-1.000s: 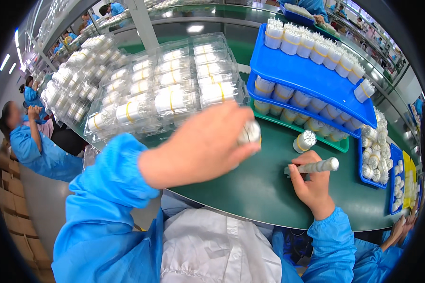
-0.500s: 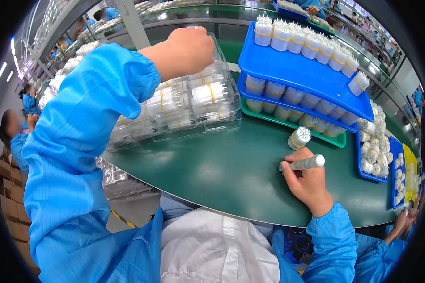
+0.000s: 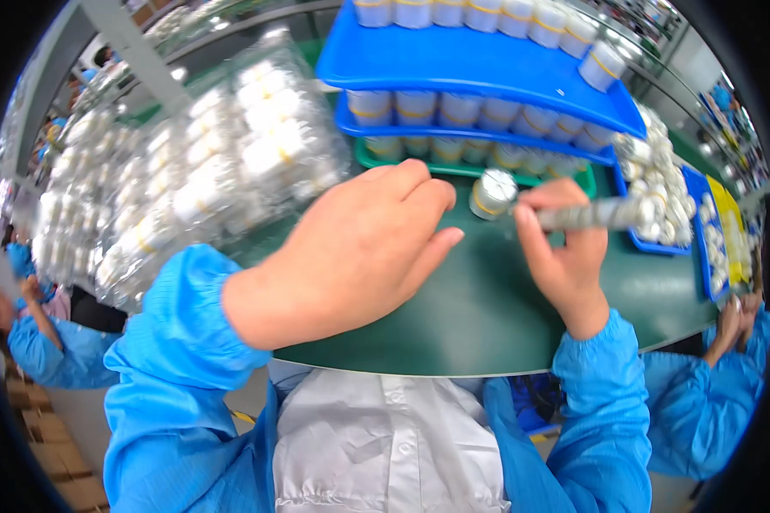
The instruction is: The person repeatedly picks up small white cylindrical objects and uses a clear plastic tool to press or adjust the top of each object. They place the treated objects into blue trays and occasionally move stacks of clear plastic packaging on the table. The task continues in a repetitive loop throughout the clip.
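Note:
My right hand is closed on a pale, thick stick, which points right and is smeared by motion, so its kind is unclear. Empty as far as I can see, my left hand hovers over the green tabletop, its thumb apart from its bent fingers; some fingertips are hidden. Just in front of it stands a single short white cylindrical bundle with a yellow band, touched by neither hand. Beyond my left hand, clear plastic trays hold rows of similar banded bundles.
A blue tray carrying banded bundles is stacked over another blue tray and a green tray. Blue bins of loose white pieces stand at the right, near a yellow sheet. A co-worker's hands are at the far right.
My left hand has come down from the clear trays, rightward and nearer the lone bundle. My right hand has risen slightly, still gripping the stick. The whole view has shifted too.

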`<state>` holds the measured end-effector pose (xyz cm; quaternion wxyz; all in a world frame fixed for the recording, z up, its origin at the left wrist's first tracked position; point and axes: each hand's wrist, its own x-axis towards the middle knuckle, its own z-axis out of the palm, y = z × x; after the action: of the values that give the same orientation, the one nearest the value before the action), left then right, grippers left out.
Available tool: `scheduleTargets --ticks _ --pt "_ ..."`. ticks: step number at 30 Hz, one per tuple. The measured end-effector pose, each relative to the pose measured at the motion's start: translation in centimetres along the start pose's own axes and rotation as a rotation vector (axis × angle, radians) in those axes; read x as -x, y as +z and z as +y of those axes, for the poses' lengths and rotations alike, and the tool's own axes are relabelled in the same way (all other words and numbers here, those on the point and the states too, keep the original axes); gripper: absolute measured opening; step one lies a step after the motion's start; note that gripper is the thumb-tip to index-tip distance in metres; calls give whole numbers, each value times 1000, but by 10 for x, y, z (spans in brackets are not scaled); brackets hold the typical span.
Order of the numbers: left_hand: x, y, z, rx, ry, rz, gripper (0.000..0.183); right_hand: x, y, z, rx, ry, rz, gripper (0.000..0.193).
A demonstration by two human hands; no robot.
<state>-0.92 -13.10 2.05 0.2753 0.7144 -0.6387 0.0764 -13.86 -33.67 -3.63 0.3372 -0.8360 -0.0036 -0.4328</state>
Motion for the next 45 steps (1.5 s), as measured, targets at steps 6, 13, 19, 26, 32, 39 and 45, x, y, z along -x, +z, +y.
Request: scheduleTargets --ticks 6,13,19,26,32,39,45 --pt "-45 99 -18 38 15 300 50 -8 -13 15 -178 371 69 10" --pt "-25 86 -25 146 25 103 52 -6 -10 7 -267 394 54 11" --pt "3 85 -27 258 -27 93 60 5 2 1 -177 149 -77 9" --pt "1 93 -32 314 3 133 60 7 6 0 -78 63 -125 10" --pt "3 91 -29 351 -46 105 57 8 9 0 -106 32 -122 9" --pt "8 88 -23 378 -12 143 54 7 3 0 -197 189 -95 3" --pt "6 90 -21 401 -21 123 52 7 3 3 -144 116 -124 5"
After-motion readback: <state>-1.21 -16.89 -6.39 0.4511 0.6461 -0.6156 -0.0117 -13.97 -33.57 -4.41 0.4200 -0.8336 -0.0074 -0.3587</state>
